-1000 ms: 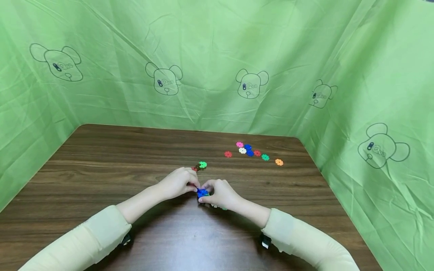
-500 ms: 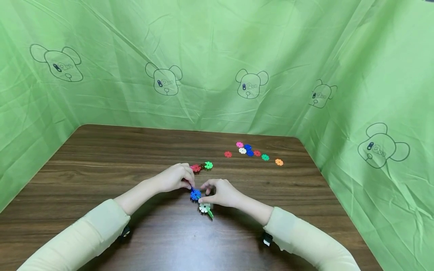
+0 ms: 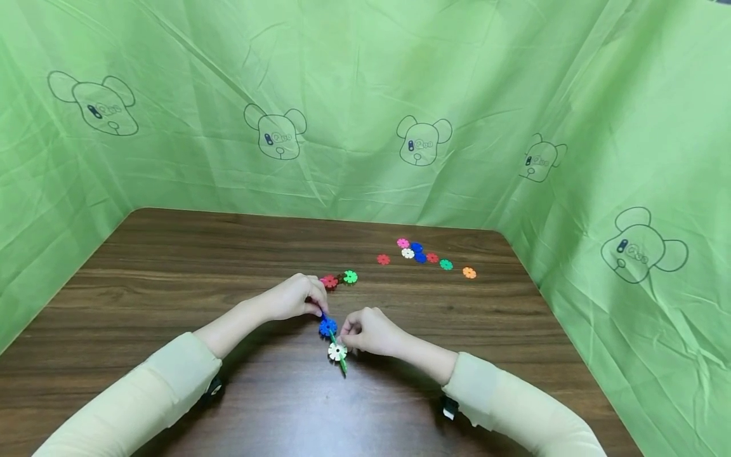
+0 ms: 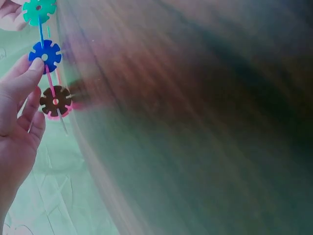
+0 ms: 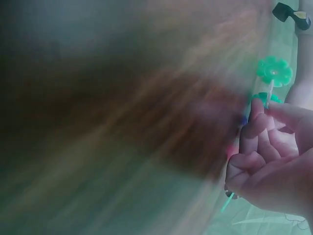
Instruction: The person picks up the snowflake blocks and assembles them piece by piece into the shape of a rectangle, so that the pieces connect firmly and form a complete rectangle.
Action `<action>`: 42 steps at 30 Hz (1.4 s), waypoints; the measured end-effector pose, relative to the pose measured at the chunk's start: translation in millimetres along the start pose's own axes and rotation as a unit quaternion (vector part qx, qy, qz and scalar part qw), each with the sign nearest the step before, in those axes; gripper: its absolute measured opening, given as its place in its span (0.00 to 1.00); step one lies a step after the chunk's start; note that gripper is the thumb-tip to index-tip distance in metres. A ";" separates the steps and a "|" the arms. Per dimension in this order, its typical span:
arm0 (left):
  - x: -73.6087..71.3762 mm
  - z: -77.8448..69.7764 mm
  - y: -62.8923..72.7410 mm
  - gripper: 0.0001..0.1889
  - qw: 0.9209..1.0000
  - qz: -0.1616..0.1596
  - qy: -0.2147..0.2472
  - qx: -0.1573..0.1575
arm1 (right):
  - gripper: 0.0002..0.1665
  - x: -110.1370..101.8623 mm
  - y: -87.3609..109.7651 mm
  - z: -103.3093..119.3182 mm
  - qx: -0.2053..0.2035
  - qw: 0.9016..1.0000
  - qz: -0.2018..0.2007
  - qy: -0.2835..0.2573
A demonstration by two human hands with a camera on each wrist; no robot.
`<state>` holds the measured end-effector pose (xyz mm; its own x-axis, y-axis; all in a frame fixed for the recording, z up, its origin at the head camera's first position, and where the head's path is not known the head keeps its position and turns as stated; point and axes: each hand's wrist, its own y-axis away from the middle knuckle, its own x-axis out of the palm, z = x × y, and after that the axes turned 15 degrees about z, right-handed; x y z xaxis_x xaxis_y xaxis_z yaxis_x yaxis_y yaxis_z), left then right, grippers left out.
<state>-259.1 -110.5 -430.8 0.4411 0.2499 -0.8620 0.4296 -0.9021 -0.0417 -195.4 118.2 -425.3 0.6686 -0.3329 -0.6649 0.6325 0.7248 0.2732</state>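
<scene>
A chain of notched plastic discs, slotted together, runs between my hands. In the head view my left hand (image 3: 294, 297) holds its middle, close to a blue disc (image 3: 328, 327). The left wrist view shows the thumb on a blue disc (image 4: 45, 55), with a brown disc (image 4: 55, 101) below it and a green disc (image 4: 39, 11) above. My right hand (image 3: 374, 332) pinches the edge of a white disc (image 3: 337, 351) near the chain's near end. A green disc (image 5: 275, 72) joins that end. Beyond the left hand, the chain continues with a red disc (image 3: 330, 282) and a light green disc (image 3: 350, 277).
Loose discs lie farther back on the wooden table (image 3: 200, 254): red (image 3: 383, 259), pink (image 3: 403, 243), white (image 3: 407, 253), blue (image 3: 420, 258), green (image 3: 446, 264) and orange (image 3: 469, 273), among others. A green curtain (image 3: 354, 76) surrounds the table's back and sides.
The hands have drawn apart, exposing the blue and white discs between them. The chain's near end has swung left and straightened. My right fingers have moved from the blue disc to the white one.
</scene>
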 end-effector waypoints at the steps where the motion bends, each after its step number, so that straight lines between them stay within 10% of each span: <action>1: -0.3 0.8 -0.4 0.04 1.000 0.002 0.004 0.004 | 0.06 0.1 -1.6 0.5 -0.001 1.000 -0.004 0.005; 25: -12.1 18.0 1.4 0.13 1.000 0.007 0.012 -0.021 | 0.14 1.8 -16.4 7.7 -0.011 0.999 -0.006 0.049; 34: -36.2 30.3 -2.0 0.12 0.980 -0.116 0.114 -0.117 | 0.10 -48.3 4.4 -25.3 -0.008 0.996 -0.032 0.077; 42: -35.6 43.2 -25.6 0.14 0.966 -0.126 0.165 -0.154 | 0.09 -98.9 1.1 -78.9 0.006 0.990 -0.112 0.088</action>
<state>-319.8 -111.4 -420.9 0.4982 0.5918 -0.6336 0.7469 -0.6641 -0.0331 -291.7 199.5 -414.1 0.4329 -0.3737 -0.8203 0.7624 0.6374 0.1119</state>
